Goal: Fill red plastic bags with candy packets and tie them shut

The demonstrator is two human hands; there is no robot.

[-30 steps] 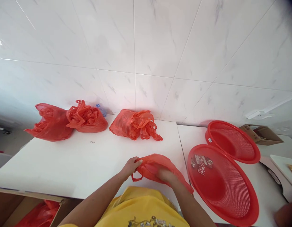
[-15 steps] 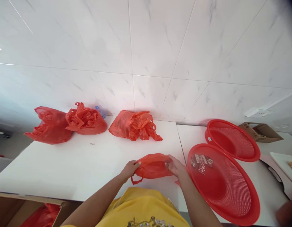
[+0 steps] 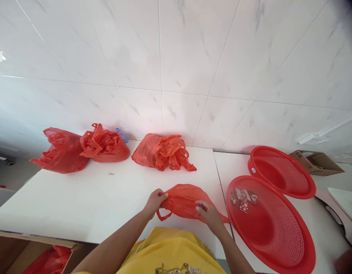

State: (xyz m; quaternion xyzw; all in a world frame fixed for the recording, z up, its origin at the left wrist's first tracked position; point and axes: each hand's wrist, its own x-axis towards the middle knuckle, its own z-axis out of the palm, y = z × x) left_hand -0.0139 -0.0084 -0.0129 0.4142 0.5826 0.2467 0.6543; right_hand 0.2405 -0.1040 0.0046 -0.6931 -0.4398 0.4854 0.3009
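A red plastic bag (image 3: 183, 199) lies low over the white table in front of me, one handle loop hanging near its left end. My left hand (image 3: 155, 202) pinches the bag's left end between thumb and fingers. Over the right part of the bag is my right hand (image 3: 209, 215), its fingers loosely bent and slightly apart, with nothing visibly gripped. The bag's right tip trails out past this hand toward the red basket (image 3: 257, 226). Several small packets (image 3: 243, 198) lie inside that basket.
Three filled red bags (image 3: 64, 152) stand along the wall, with a blue-capped bottle (image 3: 122, 135) among them. A second red basket (image 3: 281, 167) and a cardboard box (image 3: 317, 161) are at the back right. Another carton (image 3: 70, 258) holding red plastic is at the lower left.
My right hand has come off the bag's right edge and moved slightly left and down. The bag's right end now spreads out toward the basket. My left hand keeps its hold.
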